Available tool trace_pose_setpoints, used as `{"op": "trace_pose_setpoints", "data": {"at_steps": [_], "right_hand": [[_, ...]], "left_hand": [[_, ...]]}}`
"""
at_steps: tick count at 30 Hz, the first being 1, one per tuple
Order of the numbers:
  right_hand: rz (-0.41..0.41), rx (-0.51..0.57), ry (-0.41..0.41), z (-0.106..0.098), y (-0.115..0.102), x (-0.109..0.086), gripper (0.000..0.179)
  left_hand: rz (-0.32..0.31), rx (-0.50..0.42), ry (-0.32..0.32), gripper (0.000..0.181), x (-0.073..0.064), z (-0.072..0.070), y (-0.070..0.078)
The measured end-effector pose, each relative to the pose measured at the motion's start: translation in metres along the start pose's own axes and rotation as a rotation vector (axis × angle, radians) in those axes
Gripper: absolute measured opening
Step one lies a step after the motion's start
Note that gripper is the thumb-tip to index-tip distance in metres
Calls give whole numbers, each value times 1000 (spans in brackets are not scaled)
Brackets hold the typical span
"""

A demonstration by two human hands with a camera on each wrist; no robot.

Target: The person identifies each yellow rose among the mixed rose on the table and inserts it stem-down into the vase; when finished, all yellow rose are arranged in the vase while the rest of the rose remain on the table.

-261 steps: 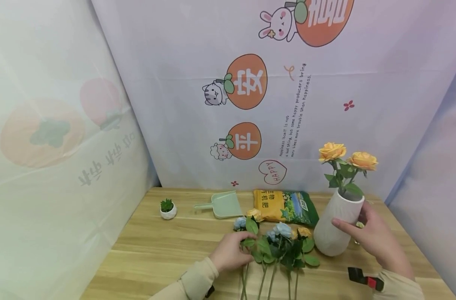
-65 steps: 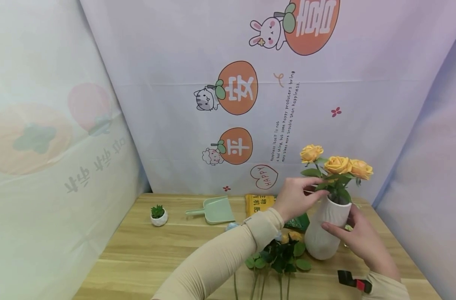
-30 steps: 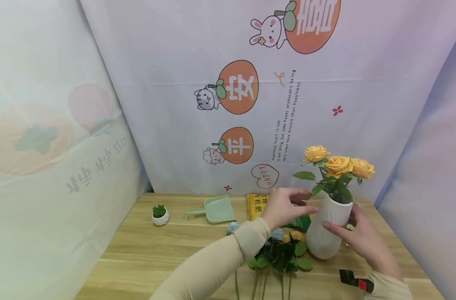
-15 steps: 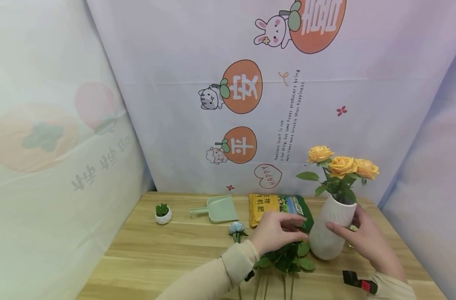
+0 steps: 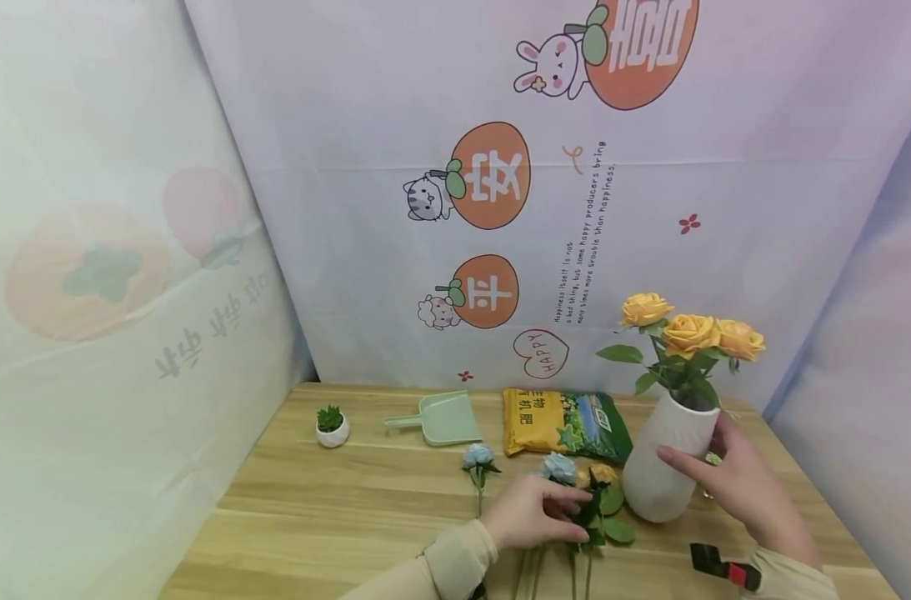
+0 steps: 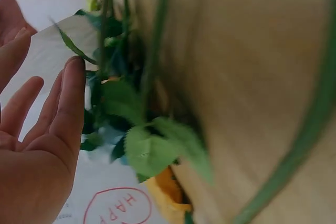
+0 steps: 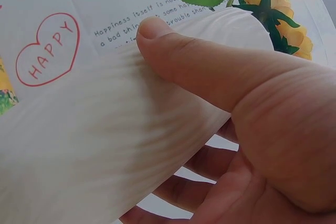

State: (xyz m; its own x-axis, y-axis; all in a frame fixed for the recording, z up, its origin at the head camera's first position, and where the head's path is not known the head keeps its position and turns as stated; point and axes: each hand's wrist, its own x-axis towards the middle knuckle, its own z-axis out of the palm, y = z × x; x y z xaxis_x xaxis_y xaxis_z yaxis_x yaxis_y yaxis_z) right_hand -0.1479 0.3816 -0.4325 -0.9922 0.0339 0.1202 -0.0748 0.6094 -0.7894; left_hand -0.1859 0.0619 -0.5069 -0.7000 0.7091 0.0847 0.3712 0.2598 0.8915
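My right hand [image 5: 751, 479] grips the white ribbed vase [image 5: 661, 467], thumb across its front and fingers behind, as the right wrist view also shows. The vase leans slightly to the right, and three yellow roses [image 5: 691, 335] with green leaves stand in it. Over the loose flowers on the table is my left hand [image 5: 533, 510], fingers relaxed and apart, nothing held. By its fingertips lie dark green leaves [image 5: 613, 528], a pale blue flower [image 5: 558, 467] and a yellow flower [image 5: 603, 474], partly hidden by the hand. In the left wrist view, a green stem [image 6: 156, 40] runs past the fingers.
A single blue flower [image 5: 478, 455] lies left of the bunch. Behind are a yellow-green printed bag [image 5: 533, 421] and a pale green dustpan [image 5: 451, 419]. A small potted succulent [image 5: 332, 427] stands at the left of the wooden table [image 5: 297, 517]. A printed cloth [image 5: 365, 250] hangs at the back.
A third yellow rose has joined two in the vase. My left hand has let go of it and come down leftward to the loose flowers. My right hand still holds the vase.
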Motion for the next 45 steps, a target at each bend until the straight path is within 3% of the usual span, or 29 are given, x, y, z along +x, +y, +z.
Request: {"op": "trace_pose_setpoints", "data": {"at_steps": [9, 16, 23, 28, 32, 39, 45], "right_hand": [[10, 0, -9, 1, 1, -1, 101], [10, 0, -10, 0, 2, 0, 102], [11, -6, -16, -1, 0, 0, 104], [13, -2, -16, -1, 0, 1, 104], [19, 0, -18, -1, 0, 1, 103], [11, -4, -11, -1, 0, 0, 102], [14, -9, -10, -1, -1, 1, 102]], "left_hand": [[-72, 23, 6, 42, -7, 2, -13], [-84, 161, 26, 40, -7, 2, -16], [-23, 357, -63, 47, 0, 10, -16], [29, 442, -101, 50, 9, 17, -16], [42, 481, -107, 48, 11, 20, -15], [-8, 443, -104, 47, 13, 24, -17], [-16, 441, -119, 61, 17, 29, -16]]}}
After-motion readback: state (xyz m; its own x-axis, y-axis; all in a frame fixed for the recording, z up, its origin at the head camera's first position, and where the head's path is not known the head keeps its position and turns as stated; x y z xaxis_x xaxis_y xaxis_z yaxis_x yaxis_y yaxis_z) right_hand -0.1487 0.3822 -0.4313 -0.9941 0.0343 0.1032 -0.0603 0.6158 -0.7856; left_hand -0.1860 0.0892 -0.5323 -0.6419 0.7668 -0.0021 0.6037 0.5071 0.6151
